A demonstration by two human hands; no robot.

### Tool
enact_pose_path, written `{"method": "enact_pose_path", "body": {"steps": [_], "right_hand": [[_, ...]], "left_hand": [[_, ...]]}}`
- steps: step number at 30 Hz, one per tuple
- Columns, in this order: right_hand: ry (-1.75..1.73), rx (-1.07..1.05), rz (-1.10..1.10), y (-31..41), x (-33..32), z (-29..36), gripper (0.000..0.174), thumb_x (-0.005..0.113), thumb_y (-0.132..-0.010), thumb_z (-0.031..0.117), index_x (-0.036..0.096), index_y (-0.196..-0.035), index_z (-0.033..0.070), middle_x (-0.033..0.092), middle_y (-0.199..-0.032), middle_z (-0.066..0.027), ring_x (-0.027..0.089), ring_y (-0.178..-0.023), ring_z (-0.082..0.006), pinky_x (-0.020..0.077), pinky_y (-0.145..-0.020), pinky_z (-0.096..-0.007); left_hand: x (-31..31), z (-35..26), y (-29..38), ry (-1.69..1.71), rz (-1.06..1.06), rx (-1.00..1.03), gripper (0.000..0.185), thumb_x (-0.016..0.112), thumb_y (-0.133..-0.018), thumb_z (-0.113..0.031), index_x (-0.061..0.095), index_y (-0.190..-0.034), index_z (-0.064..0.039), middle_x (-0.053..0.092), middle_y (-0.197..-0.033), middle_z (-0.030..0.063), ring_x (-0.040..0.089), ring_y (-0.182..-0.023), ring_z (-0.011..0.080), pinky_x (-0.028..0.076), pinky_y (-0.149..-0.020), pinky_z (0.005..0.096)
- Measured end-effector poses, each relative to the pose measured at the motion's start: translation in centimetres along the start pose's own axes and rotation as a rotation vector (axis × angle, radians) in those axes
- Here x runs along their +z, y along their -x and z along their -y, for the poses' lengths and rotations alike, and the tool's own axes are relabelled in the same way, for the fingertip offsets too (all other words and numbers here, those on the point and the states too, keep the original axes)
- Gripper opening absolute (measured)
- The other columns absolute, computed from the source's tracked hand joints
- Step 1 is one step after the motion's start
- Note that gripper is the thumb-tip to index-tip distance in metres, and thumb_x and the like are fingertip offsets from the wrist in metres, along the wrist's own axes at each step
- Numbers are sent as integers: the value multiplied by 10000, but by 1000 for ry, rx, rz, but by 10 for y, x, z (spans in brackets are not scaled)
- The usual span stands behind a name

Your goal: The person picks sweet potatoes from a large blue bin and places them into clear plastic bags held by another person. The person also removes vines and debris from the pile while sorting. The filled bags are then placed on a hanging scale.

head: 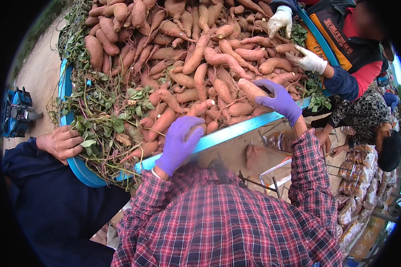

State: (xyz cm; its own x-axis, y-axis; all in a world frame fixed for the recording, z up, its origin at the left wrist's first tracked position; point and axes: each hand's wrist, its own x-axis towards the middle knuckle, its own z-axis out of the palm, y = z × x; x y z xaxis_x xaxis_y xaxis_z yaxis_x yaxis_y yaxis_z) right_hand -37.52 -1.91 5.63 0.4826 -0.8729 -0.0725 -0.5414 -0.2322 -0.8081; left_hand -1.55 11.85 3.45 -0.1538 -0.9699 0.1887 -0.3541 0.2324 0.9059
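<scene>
My left hand, in a purple glove, reaches over the blue metal rim of a cart. Its fingers and thumb curl around a sweet potato, mostly hidden by the glove. To the right, my right hand, gloved in purple too, grips the near end of a thick sweet potato with a pale cut tip. A big heap of reddish sweet potatoes with thin roots fills the cart in front of me.
Leafy vines hang over the cart's left side, where another person's bare hand rests. A co-worker's white-gloved hands work at the right. Packed bags and a bending person are at right; a blue vehicle stands far left.
</scene>
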Motion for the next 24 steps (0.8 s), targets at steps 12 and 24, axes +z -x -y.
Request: {"method": "enact_pose_path", "body": {"steps": [12, 24], "right_hand": [[-1419, 106, -164, -3, 84, -8, 635, 348, -1183, 521, 603, -1437, -3, 731, -1126, -148, 727, -930, -275, 619, -899, -428], [-130, 83, -625, -56, 119, 11, 580, 672, -1086, 440, 598, -1477, 19, 712, -1366, -224, 710, -1222, -337, 548, -1050, -426]], "left_hand": [[38, 2, -51, 404, 93, -128, 342, 710, -1039, -196, 720, -1327, -12, 752, -1216, 121, 717, -1136, 250, 556, -1013, 355], [-52, 85, -42, 160, -121, -243, 305, 604, -1105, -157, 711, -1324, 25, 743, -1221, 83, 692, -1121, 168, 540, -1003, 312]]}}
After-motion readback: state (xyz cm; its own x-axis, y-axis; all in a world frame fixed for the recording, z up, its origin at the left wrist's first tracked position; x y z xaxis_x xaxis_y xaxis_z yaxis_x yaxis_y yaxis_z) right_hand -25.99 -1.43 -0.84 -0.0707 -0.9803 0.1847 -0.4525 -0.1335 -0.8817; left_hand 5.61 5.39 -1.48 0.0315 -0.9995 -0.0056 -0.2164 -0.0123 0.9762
